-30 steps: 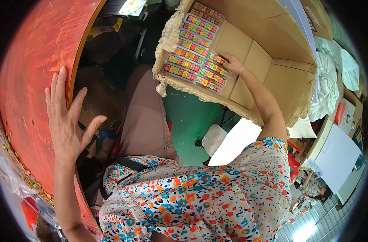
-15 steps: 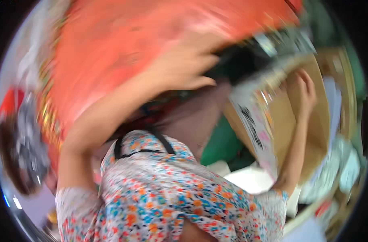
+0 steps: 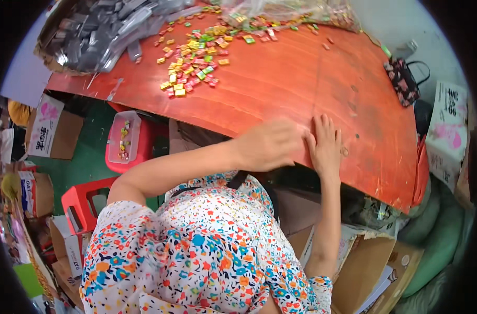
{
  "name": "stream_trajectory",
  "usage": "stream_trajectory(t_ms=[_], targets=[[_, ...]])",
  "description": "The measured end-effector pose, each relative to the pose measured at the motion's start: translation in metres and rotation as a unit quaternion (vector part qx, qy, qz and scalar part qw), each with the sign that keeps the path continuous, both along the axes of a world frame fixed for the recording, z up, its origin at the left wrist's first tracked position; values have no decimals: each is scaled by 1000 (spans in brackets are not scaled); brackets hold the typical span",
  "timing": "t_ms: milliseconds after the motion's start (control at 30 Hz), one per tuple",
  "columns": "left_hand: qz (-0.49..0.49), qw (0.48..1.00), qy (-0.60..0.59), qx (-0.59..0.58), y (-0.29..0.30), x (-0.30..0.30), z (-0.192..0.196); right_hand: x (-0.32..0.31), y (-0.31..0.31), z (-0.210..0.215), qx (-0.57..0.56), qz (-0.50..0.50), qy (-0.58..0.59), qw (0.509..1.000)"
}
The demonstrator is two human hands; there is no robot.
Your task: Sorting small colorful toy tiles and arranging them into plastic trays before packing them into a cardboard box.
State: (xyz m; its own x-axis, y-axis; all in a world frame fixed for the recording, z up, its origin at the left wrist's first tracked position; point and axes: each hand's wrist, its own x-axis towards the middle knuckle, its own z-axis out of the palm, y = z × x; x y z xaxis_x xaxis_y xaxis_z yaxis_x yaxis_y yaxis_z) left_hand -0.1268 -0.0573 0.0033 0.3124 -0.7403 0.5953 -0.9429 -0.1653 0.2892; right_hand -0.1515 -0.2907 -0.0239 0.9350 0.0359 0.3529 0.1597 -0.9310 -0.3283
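Observation:
My right hand (image 3: pixel 327 144) lies flat on the orange-red table (image 3: pixel 259 89) near its front edge, fingers stretched out and nothing in them. Left of it, at the same edge, is my left hand (image 3: pixel 270 145), blurred by motion; its fingers seem bent, and I cannot make out whether they hold anything. Farther off on the tabletop lies a loose spread of small wrapped sweets (image 3: pixel 196 60) in yellow, pink and green.
A box of clear plastic cases (image 3: pixel 105 34) stands at the far left, with a clear bag (image 3: pixel 280 10) of sweets behind. A patterned handbag (image 3: pixel 404 81) is far right. Below left are a clear tub (image 3: pixel 124 137) and a red stool (image 3: pixel 89 201). An open carton (image 3: pixel 364 261) stands low right.
The view has swung left, away from the open carton, bringing the sweets into sight. My right hand has left the carton and now rests on the table.

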Motion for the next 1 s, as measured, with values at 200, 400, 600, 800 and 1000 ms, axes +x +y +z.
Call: stream_trajectory(t_ms=[200, 400, 600, 800, 1000], targets=[[446, 881, -25, 154, 111, 61, 3, 1, 1, -6, -42, -49, 35, 997], [531, 812, 81, 229, 127, 123, 1, -1, 4, 0, -79, -54, 13, 995], [363, 910, -32, 198, 118, 184, -23, -1, 7, 6, -56, -52, 11, 997], [320, 926, -93, 176, 99, 168, -34, -1, 4, 6, -30, -97, 29, 994], [308, 930, -67, 188, 93, 165, -28, -2, 5, 8, -24, -61, 0, 998]])
